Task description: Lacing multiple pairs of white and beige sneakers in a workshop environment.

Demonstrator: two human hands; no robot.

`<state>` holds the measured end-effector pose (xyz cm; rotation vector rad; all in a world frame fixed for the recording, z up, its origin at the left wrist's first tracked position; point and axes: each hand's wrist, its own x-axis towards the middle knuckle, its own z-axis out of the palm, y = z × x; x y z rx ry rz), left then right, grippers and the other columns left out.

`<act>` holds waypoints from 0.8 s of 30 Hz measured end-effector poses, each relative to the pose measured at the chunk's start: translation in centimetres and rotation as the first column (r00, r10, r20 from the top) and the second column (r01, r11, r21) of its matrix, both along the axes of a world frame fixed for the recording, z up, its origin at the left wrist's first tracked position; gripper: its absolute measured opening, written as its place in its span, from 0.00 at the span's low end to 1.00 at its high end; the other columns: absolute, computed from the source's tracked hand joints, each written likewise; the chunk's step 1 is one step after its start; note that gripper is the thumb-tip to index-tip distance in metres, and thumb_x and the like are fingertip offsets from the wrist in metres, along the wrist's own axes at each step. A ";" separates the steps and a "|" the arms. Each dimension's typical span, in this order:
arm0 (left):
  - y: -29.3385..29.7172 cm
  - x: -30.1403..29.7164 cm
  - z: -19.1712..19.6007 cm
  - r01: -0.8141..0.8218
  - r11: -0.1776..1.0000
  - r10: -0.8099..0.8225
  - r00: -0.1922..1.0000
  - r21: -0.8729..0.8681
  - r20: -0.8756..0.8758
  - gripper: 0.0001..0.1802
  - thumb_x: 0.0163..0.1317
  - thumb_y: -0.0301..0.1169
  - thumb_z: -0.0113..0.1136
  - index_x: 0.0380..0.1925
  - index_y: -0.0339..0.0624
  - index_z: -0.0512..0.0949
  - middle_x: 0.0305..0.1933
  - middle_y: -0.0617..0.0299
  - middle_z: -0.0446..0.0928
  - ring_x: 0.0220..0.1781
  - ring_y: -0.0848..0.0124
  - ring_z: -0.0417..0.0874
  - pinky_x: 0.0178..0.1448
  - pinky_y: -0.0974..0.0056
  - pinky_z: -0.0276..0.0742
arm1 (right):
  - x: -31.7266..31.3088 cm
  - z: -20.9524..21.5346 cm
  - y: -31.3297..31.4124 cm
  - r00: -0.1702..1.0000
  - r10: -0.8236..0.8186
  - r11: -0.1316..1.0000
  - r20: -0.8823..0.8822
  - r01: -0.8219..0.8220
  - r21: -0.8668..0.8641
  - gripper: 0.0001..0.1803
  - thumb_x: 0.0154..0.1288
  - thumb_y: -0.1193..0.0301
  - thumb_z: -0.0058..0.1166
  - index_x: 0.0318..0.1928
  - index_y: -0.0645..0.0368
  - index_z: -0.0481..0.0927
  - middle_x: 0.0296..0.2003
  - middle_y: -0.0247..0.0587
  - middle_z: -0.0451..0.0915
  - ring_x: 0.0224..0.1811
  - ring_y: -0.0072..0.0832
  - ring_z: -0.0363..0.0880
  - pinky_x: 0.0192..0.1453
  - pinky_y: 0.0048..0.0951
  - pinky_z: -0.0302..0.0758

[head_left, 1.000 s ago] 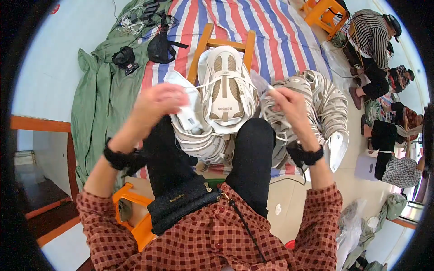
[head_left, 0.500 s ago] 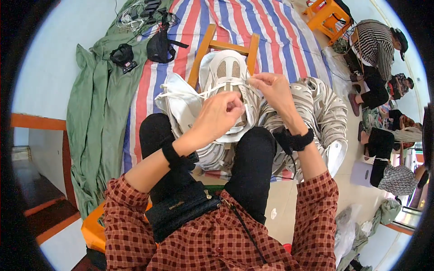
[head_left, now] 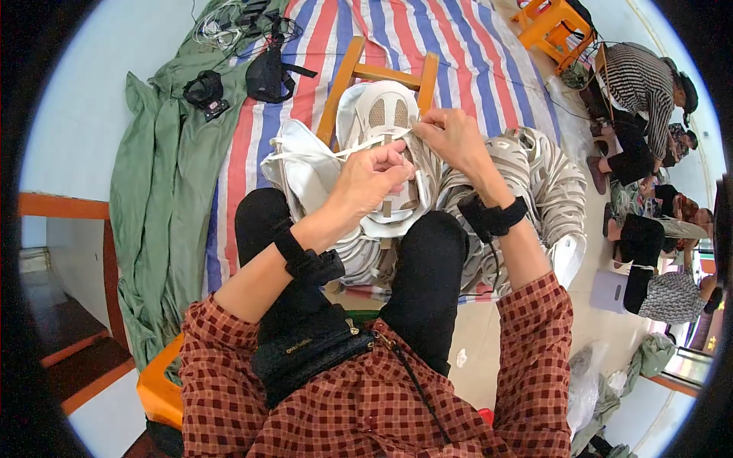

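A white and beige sneaker upper [head_left: 388, 95] lies in front of my knees, toe pointing away, with a white shoelace [head_left: 374, 142] strung across its front. Over its middle, my left hand [head_left: 368, 182] is closed, thumb and fingers pinching the lace. My right hand [head_left: 456, 141] pinches the lace at the right edge of the upper; its fingertips partly cover the eyelets there. Left of this upper rests another white upper [head_left: 298, 156] with a loose lace across it. Many similar uppers [head_left: 553, 172] are stacked in curved rows to the right.
A wooden frame [head_left: 347, 65] stands behind the upper on a striped sheet [head_left: 313, 46]. Green cloth [head_left: 172, 183] and a black bag [head_left: 267, 79] lie left. Several people, one in a striped top [head_left: 637, 84], sit at right near an orange stool [head_left: 551, 30].
My left hand has turned slightly, with its fingers lifted more open around the pinch. My right hand has shifted slightly up and left along the upper's edge.
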<state>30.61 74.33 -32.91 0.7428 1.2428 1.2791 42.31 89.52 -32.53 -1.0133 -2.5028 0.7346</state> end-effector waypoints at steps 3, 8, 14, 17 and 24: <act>0.0 -0.2 -0.3 0.009 1.000 -0.009 1.000 0.007 0.010 0.05 0.60 0.29 0.57 0.27 0.39 0.77 0.61 0.48 0.69 0.64 0.71 0.68 0.49 0.70 0.73 | 0.0 0.8 0.4 0.993 0.062 0.998 0.096 -0.062 0.001 0.16 0.55 0.62 0.54 0.31 0.64 0.81 0.24 0.53 0.79 0.27 0.41 0.79 0.34 0.36 0.73; 0.1 0.1 -0.4 -0.006 1.000 0.005 0.999 0.003 0.035 0.05 0.60 0.28 0.57 0.27 0.39 0.76 0.57 0.49 0.72 0.65 0.70 0.67 0.49 0.70 0.72 | -0.4 1.1 0.6 0.980 0.124 0.987 0.158 -0.139 0.086 0.14 0.54 0.64 0.53 0.29 0.64 0.81 0.24 0.53 0.79 0.28 0.44 0.79 0.33 0.38 0.73; 0.6 0.7 -1.3 -0.038 0.994 0.055 0.984 0.104 -0.171 0.06 0.55 0.27 0.59 0.23 0.36 0.77 0.45 0.51 0.78 0.39 0.79 0.80 0.36 0.72 0.72 | -2.5 -0.3 -1.2 0.928 0.160 0.881 0.336 -0.288 0.376 0.10 0.55 0.65 0.52 0.26 0.59 0.79 0.24 0.50 0.78 0.30 0.47 0.79 0.35 0.43 0.74; 0.7 0.9 -0.7 -0.047 0.998 0.058 0.953 0.044 -0.299 0.06 0.55 0.27 0.59 0.22 0.36 0.76 0.29 0.62 0.77 0.30 0.76 0.81 0.31 0.72 0.72 | -2.5 -0.8 -1.0 0.924 0.206 0.875 0.323 -0.321 0.363 0.10 0.56 0.65 0.52 0.27 0.58 0.79 0.25 0.49 0.79 0.32 0.47 0.79 0.36 0.43 0.74; -1.7 -3.0 0.2 -0.120 0.992 0.115 0.984 -0.032 -0.134 0.07 0.58 0.30 0.59 0.29 0.37 0.76 0.27 0.63 0.78 0.28 0.76 0.81 0.28 0.74 0.76 | -1.3 0.1 -0.8 0.997 0.059 0.990 0.058 -0.066 0.125 0.12 0.56 0.64 0.57 0.34 0.61 0.81 0.26 0.51 0.79 0.30 0.43 0.80 0.35 0.38 0.73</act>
